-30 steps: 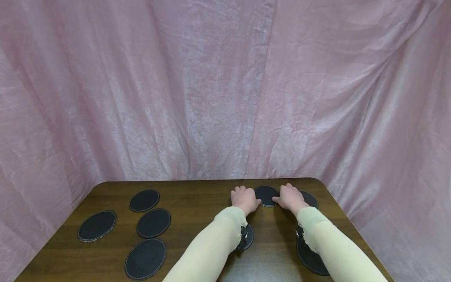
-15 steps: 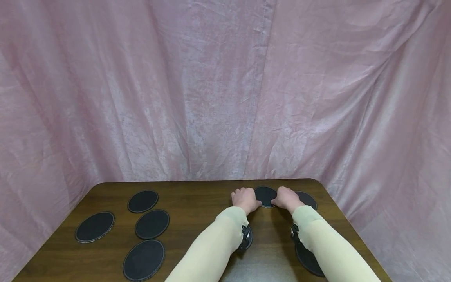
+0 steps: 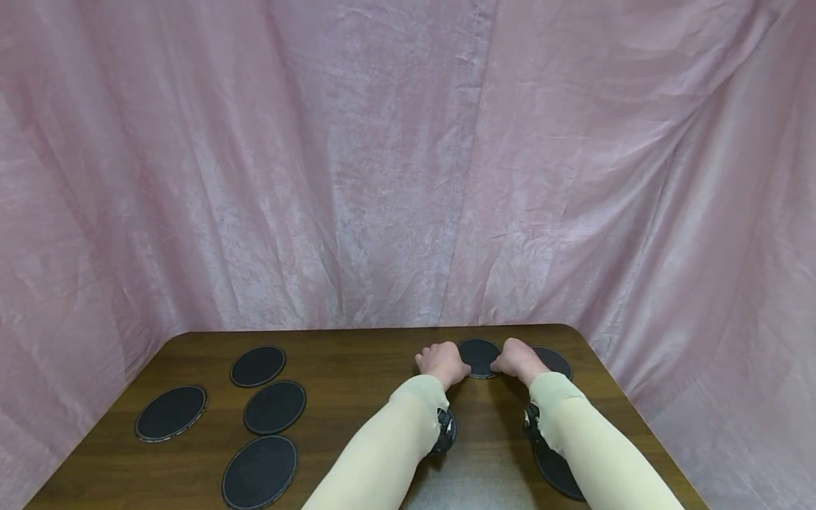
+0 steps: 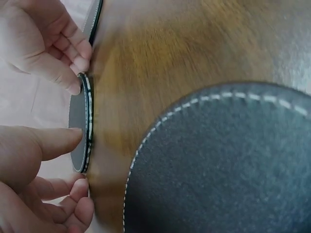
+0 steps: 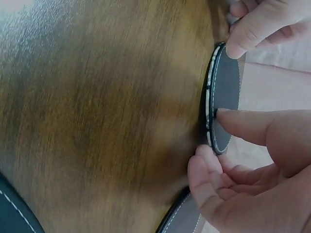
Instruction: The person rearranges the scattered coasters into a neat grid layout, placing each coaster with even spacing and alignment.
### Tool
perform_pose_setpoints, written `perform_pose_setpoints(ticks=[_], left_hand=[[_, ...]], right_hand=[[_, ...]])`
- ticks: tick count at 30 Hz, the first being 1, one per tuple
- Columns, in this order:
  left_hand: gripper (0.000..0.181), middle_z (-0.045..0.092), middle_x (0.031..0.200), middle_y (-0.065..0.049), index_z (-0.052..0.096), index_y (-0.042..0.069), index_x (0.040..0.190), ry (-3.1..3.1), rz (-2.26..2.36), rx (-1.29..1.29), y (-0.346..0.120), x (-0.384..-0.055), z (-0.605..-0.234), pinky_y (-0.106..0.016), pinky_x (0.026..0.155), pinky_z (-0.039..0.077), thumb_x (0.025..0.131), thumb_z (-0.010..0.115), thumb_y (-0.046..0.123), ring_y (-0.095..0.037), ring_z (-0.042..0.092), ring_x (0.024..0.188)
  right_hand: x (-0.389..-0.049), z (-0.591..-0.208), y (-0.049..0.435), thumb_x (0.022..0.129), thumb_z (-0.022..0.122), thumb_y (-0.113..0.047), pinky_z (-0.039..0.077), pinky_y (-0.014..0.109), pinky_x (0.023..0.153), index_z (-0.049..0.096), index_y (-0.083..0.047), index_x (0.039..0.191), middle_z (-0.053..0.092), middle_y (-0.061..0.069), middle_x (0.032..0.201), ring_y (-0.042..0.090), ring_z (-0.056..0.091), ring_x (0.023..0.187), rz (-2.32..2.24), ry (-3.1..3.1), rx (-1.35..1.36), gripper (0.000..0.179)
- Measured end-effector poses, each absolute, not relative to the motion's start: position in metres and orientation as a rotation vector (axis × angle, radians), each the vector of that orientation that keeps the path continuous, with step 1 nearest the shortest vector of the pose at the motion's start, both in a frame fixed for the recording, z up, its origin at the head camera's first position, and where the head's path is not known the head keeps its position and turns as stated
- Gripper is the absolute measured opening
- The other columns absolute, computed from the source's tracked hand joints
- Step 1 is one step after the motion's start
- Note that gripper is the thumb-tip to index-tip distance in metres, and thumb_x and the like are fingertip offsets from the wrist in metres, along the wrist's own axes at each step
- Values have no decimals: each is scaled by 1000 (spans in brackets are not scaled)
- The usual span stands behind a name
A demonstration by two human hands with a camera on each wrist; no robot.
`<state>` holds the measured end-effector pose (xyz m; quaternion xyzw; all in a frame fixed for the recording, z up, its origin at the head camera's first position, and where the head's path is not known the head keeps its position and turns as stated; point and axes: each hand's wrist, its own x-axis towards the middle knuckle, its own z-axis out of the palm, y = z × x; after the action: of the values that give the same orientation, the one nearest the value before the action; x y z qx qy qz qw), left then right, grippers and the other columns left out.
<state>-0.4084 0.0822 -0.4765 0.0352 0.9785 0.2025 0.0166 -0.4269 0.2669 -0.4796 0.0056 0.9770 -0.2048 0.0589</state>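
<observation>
At the far edge of the table, a round black coaster (image 3: 479, 358) with white stitching lies between the two hands. Its rim looks layered in the wrist views; whether it is one piece or two stacked, I cannot tell. From the left side, my left hand (image 3: 443, 363) pinches it, thumb (image 4: 58, 141) over the top and curled fingers at the rim. My right hand (image 3: 519, 358) holds the opposite side, its thumb (image 5: 243, 124) on the top face and fingers bent by the edge. In the head view the fingertips of the right hand are hidden.
Another coaster (image 3: 553, 363) lies just right of the right hand. Partly hidden coasters lie under the left wrist (image 3: 450, 431) and the right forearm (image 3: 557, 471). Several more (image 3: 275, 407) are spread on the left of the wooden table (image 3: 357, 361). A pink curtain (image 3: 382, 177) hangs behind.
The right hand has shifted slightly left and its fingers have curled in at the coaster's edge. The left hand has stayed almost still. The coasters show no clear movement on the table.
</observation>
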Motion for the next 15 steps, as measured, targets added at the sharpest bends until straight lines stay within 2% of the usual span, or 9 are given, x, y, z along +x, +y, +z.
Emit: perform_pose_setpoints(ticks=[4, 7, 11, 15], left_hand=[[36, 75, 114, -18, 81, 6, 107, 2997, 721, 65, 83, -413, -480, -58, 97, 46, 90, 90, 36, -42, 66, 111], [34, 77, 114, -18, 80, 6, 106, 2976, 792, 51, 81, -414, -479, -60, 99, 45, 91, 91, 35, -43, 67, 111], [31, 78, 109, -14, 80, 6, 101, 2991, 820, 47, 76, -413, -474, -61, 101, 47, 92, 91, 34, -40, 71, 107], [27, 79, 105, -10, 80, 7, 95, 3006, 829, 34, 64, -409, -469, -63, 104, 48, 93, 90, 33, -38, 73, 105]], right_hand=[[-461, -521, 287, 91, 82, -21, 57, 47, 84, 74, 9, 99, 69, 21, 97, 33, 60, 82, -646, 2984, 14, 32], [-470, -533, 293, 91, 79, -20, 53, 42, 73, 72, 0, 81, 63, 12, 81, 29, 57, 72, -697, 2975, 39, 24], [-443, -502, 278, 92, 78, -14, 43, 35, 61, 62, -9, 59, 50, 2, 60, 22, 51, 58, -837, 2907, 84, 37], [-414, -473, 262, 92, 79, -11, 39, 32, 58, 55, -13, 53, 47, -2, 54, 18, 47, 53, -977, 2867, 43, 45]])
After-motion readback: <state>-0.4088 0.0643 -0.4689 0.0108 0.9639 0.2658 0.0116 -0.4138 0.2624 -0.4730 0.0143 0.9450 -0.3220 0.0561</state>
